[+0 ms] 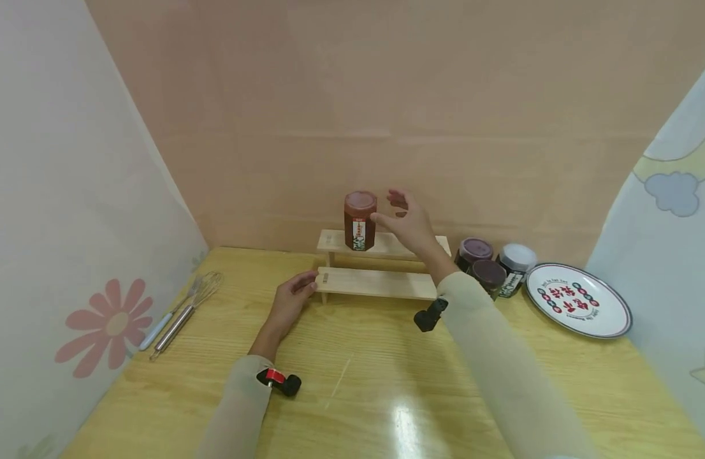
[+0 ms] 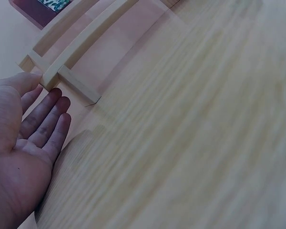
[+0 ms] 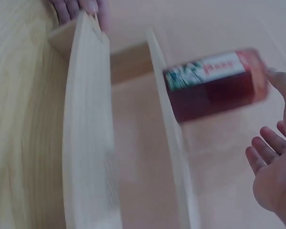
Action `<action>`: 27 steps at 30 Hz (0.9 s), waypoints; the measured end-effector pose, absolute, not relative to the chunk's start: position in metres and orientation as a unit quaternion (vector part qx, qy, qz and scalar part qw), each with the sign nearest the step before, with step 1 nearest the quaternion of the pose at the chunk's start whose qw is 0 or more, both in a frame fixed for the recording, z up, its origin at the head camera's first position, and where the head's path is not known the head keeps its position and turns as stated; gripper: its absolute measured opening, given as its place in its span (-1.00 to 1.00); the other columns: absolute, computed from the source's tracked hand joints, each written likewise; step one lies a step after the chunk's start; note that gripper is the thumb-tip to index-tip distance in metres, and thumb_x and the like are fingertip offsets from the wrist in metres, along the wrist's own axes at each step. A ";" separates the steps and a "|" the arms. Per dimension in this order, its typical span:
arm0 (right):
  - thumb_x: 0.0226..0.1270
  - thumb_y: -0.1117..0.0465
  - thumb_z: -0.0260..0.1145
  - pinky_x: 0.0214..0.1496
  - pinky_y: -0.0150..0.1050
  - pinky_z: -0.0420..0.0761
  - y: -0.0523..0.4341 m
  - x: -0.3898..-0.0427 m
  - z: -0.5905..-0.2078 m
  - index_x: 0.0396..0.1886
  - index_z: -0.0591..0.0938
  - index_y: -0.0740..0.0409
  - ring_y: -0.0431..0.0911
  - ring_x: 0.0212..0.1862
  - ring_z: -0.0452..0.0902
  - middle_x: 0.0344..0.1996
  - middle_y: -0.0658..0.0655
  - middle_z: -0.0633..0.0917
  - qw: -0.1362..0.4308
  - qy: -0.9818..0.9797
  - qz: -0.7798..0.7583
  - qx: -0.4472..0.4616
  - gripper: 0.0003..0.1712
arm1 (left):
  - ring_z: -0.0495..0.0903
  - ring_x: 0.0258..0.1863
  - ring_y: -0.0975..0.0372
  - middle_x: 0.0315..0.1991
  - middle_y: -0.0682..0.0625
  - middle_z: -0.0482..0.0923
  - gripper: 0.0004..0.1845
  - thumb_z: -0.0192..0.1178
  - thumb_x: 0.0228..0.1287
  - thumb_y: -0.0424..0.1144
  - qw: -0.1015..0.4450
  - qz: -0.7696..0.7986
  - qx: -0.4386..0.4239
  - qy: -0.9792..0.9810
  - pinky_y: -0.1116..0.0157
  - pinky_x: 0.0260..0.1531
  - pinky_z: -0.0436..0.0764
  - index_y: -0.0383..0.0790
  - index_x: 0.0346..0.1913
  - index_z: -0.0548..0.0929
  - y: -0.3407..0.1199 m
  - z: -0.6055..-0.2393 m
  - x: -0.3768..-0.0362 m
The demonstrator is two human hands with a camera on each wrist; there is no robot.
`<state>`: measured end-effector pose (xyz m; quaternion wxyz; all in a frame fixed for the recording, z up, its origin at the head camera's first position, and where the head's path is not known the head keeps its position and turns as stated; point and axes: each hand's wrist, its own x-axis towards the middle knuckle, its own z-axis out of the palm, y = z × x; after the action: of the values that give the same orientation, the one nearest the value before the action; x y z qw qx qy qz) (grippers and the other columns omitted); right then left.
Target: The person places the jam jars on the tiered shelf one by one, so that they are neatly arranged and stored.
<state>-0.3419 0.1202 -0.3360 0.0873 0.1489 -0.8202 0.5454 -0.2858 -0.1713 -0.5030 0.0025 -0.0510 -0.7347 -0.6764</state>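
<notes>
two pale sleeves [image 1: 501, 363] lie nearest, stretched over the table [image 1: 352, 395] in front of the rack [image 1: 381, 284] (wooden, with two steps), each with a black mount [image 1: 427, 319] at the cuff; the left hand [image 1: 289, 301] is at the rack's left end, thumb and forefinger holding the tip of the lower step, the other fingers fairly straight; the jar [image 1: 361, 223], red-brown and labelled, stands on the rack's upper step, towards its left end; the right hand [image 1: 412, 228] is above the rack, just right of the jar, fingers spread loosely apart, thumb tip by the lid (whether it touches, i cannot tell); right of the rack stand three more jars [image 1: 517, 258], and beyond them a plate [image 1: 607, 312]; left of the rack, well apart, lie a whisk [image 1: 177, 324] and a pale-handled utensil [image 1: 156, 329]
</notes>
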 end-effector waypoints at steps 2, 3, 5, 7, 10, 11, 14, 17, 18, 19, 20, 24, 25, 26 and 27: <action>0.34 0.03 0.51 0.56 0.06 0.37 0.134 -0.339 -0.334 0.54 0.31 0.19 0.11 0.49 0.35 0.46 0.22 0.47 0.092 -0.824 0.537 0.157 -0.10 | 0.56 0.29 0.10 0.35 -0.13 0.56 -0.59 0.23 0.52 -0.19 0.002 -0.678 -0.053 -0.733 0.43 0.16 0.64 -0.15 0.35 0.59 -0.172 -0.503 -0.285; 0.35 0.04 0.50 0.56 0.08 0.36 0.142 -0.338 -0.334 0.54 0.31 0.20 0.12 0.49 0.34 0.46 0.23 0.46 0.092 -0.826 0.533 0.159 -0.11 | 0.56 0.29 0.10 0.34 -0.14 0.56 -0.59 0.22 0.52 -0.20 0.003 -0.678 -0.055 -0.733 0.43 0.16 0.64 -0.16 0.35 0.59 -0.171 -0.502 -0.285; 0.36 0.06 0.49 0.57 0.10 0.33 0.157 -0.334 -0.335 0.54 0.31 0.20 0.14 0.50 0.32 0.47 0.24 0.45 0.086 -0.830 0.527 0.161 -0.12 | 0.55 0.29 0.09 0.35 -0.15 0.55 -0.58 0.22 0.53 -0.19 0.004 -0.677 -0.059 -0.734 0.43 0.17 0.64 -0.17 0.36 0.58 -0.172 -0.502 -0.284; 0.36 0.06 0.49 0.59 0.11 0.30 0.171 -0.329 -0.336 0.55 0.30 0.18 0.14 0.51 0.30 0.48 0.24 0.43 0.076 -0.836 0.522 0.154 -0.12 | 0.55 0.29 0.08 0.35 -0.15 0.55 -0.58 0.22 0.53 -0.20 0.005 -0.678 -0.058 -0.733 0.43 0.17 0.64 -0.18 0.36 0.58 -0.172 -0.501 -0.284; 0.37 0.02 0.47 0.60 0.12 0.26 0.192 -0.319 -0.338 0.58 0.26 0.14 0.14 0.52 0.27 0.50 0.22 0.40 0.060 -0.846 0.511 0.140 -0.09 | 0.54 0.30 0.08 0.37 -0.14 0.54 -0.58 0.22 0.54 -0.19 0.007 -0.674 -0.063 -0.736 0.45 0.17 0.63 -0.18 0.36 0.57 -0.171 -0.500 -0.284; 0.37 0.00 0.47 0.60 0.12 0.26 0.198 -0.315 -0.339 0.59 0.25 0.13 0.15 0.52 0.27 0.50 0.23 0.40 0.058 -0.850 0.506 0.137 -0.08 | 0.54 0.31 0.08 0.37 -0.13 0.54 -0.59 0.21 0.53 -0.20 0.007 -0.676 -0.064 -0.734 0.46 0.17 0.63 -0.18 0.36 0.58 -0.171 -0.500 -0.284; 0.38 -0.04 0.46 0.59 0.17 0.25 0.218 -0.303 -0.344 0.59 0.24 0.15 0.20 0.51 0.27 0.49 0.27 0.40 0.063 -0.860 0.488 0.134 -0.07 | 0.53 0.31 0.09 0.38 -0.13 0.54 -0.58 0.21 0.54 -0.20 0.004 -0.676 -0.066 -0.734 0.43 0.19 0.62 -0.18 0.36 0.57 -0.171 -0.499 -0.285; 0.39 -0.05 0.45 0.55 0.23 0.30 0.236 -0.290 -0.348 0.60 0.22 0.15 0.25 0.50 0.30 0.49 0.31 0.40 0.077 -0.871 0.467 0.133 -0.06 | 0.53 0.31 0.10 0.38 -0.12 0.54 -0.58 0.22 0.54 -0.18 0.002 -0.676 -0.063 -0.734 0.34 0.25 0.62 -0.17 0.37 0.57 -0.171 -0.499 -0.286; 0.40 -0.04 0.45 0.52 0.24 0.33 0.242 -0.285 -0.349 0.60 0.22 0.16 0.26 0.48 0.33 0.49 0.32 0.41 0.084 -0.874 0.460 0.131 -0.06 | 0.53 0.31 0.10 0.38 -0.12 0.54 -0.57 0.22 0.54 -0.18 0.002 -0.676 -0.062 -0.734 0.30 0.27 0.62 -0.17 0.37 0.57 -0.171 -0.499 -0.286; 0.40 -0.04 0.45 0.49 0.25 0.37 0.247 -0.281 -0.350 0.60 0.23 0.16 0.28 0.46 0.35 0.48 0.33 0.42 0.091 -0.878 0.452 0.127 -0.06 | 0.53 0.30 0.10 0.37 -0.12 0.54 -0.57 0.22 0.54 -0.18 0.002 -0.675 -0.062 -0.735 0.28 0.28 0.62 -0.17 0.37 0.57 -0.172 -0.499 -0.285; 0.40 -0.04 0.45 0.47 0.25 0.39 0.253 -0.277 -0.352 0.61 0.23 0.15 0.28 0.46 0.36 0.48 0.32 0.42 0.094 -0.883 0.444 0.122 -0.06 | 0.54 0.30 0.10 0.37 -0.13 0.54 -0.57 0.22 0.54 -0.18 0.002 -0.675 -0.062 -0.735 0.27 0.29 0.62 -0.17 0.38 0.57 -0.172 -0.499 -0.285; 0.39 -0.09 0.44 0.40 0.28 0.43 0.278 -0.266 -0.356 0.62 0.22 0.11 0.27 0.45 0.36 0.49 0.32 0.42 0.101 -0.890 0.435 0.094 -0.04 | 0.53 0.29 0.11 0.37 -0.13 0.54 -0.57 0.21 0.54 -0.19 0.005 -0.676 -0.064 -0.734 0.37 0.22 0.63 -0.18 0.37 0.57 -0.174 -0.497 -0.285; 0.39 -0.11 0.44 0.42 0.28 0.41 0.285 -0.265 -0.357 0.62 0.21 0.09 0.27 0.46 0.33 0.49 0.31 0.41 0.100 -0.890 0.437 0.086 -0.03 | 0.53 0.29 0.11 0.37 -0.12 0.54 -0.58 0.21 0.54 -0.20 0.005 -0.676 -0.064 -0.735 0.42 0.20 0.63 -0.18 0.37 0.57 -0.174 -0.497 -0.284; 0.39 -0.11 0.43 0.44 0.28 0.39 0.291 -0.264 -0.358 0.63 0.20 0.09 0.26 0.48 0.31 0.50 0.31 0.39 0.100 -0.889 0.441 0.079 -0.03 | 0.53 0.30 0.12 0.37 -0.11 0.54 -0.58 0.21 0.54 -0.20 0.006 -0.676 -0.063 -0.734 0.45 0.18 0.63 -0.17 0.37 0.57 -0.174 -0.497 -0.284; 0.40 -0.11 0.43 0.45 0.27 0.39 0.298 -0.264 -0.360 0.63 0.19 0.10 0.25 0.48 0.31 0.50 0.32 0.39 0.103 -0.888 0.442 0.074 -0.02 | 0.53 0.30 0.12 0.38 -0.11 0.54 -0.58 0.21 0.54 -0.20 0.006 -0.676 -0.061 -0.735 0.47 0.17 0.62 -0.17 0.37 0.57 -0.174 -0.497 -0.284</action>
<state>-0.2637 0.2975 -0.3596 0.1027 0.0737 -0.8880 0.4422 -0.2844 -0.1737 -0.4973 0.0061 -0.0614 -0.7348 -0.6755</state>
